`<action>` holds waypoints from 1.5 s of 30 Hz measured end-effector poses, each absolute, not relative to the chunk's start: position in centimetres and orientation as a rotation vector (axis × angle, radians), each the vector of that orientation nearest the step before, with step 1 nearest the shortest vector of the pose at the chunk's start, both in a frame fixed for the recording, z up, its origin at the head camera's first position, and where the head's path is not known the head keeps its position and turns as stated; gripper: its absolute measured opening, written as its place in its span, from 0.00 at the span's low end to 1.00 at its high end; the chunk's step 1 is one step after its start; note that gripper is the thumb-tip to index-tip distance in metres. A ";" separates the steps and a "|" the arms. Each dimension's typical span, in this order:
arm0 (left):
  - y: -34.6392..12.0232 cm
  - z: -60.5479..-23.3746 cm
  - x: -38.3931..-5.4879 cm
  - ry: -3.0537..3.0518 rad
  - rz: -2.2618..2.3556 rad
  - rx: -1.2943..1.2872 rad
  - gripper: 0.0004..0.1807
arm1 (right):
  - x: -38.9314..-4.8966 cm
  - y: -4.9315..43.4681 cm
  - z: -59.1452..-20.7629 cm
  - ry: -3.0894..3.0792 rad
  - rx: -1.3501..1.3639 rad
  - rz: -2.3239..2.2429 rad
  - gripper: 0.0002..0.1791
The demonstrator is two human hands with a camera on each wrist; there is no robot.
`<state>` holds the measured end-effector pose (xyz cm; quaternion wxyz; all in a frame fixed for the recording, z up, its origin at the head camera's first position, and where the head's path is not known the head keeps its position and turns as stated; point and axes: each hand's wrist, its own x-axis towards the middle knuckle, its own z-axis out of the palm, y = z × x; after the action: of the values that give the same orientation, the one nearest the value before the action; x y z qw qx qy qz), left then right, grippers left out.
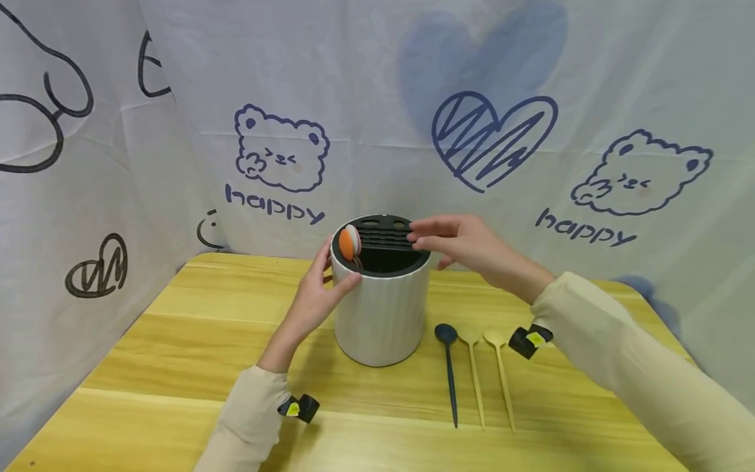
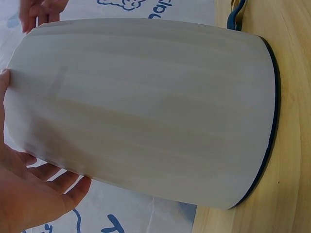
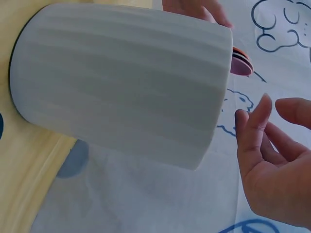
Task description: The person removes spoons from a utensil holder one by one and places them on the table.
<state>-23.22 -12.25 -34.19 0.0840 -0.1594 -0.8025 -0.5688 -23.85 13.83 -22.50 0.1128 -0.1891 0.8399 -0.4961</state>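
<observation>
A white ribbed utensil holder (image 1: 380, 321) stands upright on the table, its black top insert (image 1: 386, 238) showing slots and one large opening. My left hand (image 1: 318, 295) grips its left side near the rim, the thumb in front and the fingers spread round the far side, as the left wrist view shows. Inside the opening, at the left, stand an orange spoon (image 1: 347, 244) and a whitish-pink spoon (image 1: 355, 235), bowls up. My right hand (image 1: 472, 242) hovers at the right of the rim. Its fingers (image 3: 252, 131) are loosely bent, with nothing between them and the thumb.
To the right of the holder, a dark blue spoon (image 1: 446, 334), a pale yellow spoon (image 1: 470, 335) and another yellow spoon (image 1: 497, 337) lie side by side on the wooden table (image 1: 194, 367). A printed white cloth (image 1: 366, 98) hangs close behind.
</observation>
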 end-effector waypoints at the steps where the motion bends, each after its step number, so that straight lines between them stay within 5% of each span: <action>1: -12.3 -34.2 -23.2 -2.396 -1.698 -0.473 0.47 | -24.0 13.5 -22.4 2.464 -0.549 -1.448 0.23; 21: -12.8 -34.1 -23.0 -2.361 -1.709 -0.477 0.45 | -25.9 6.7 -20.9 2.410 -0.413 -1.447 0.18; 45: -12.3 -34.4 -23.4 -2.379 -1.722 -0.505 0.45 | -26.0 5.2 -23.0 2.434 -0.349 -1.571 0.13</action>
<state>-23.40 -12.34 -34.38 0.0809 -0.1689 -0.7958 -0.5759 -26.05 5.21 -22.97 0.1118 -0.1187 0.8290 -0.5350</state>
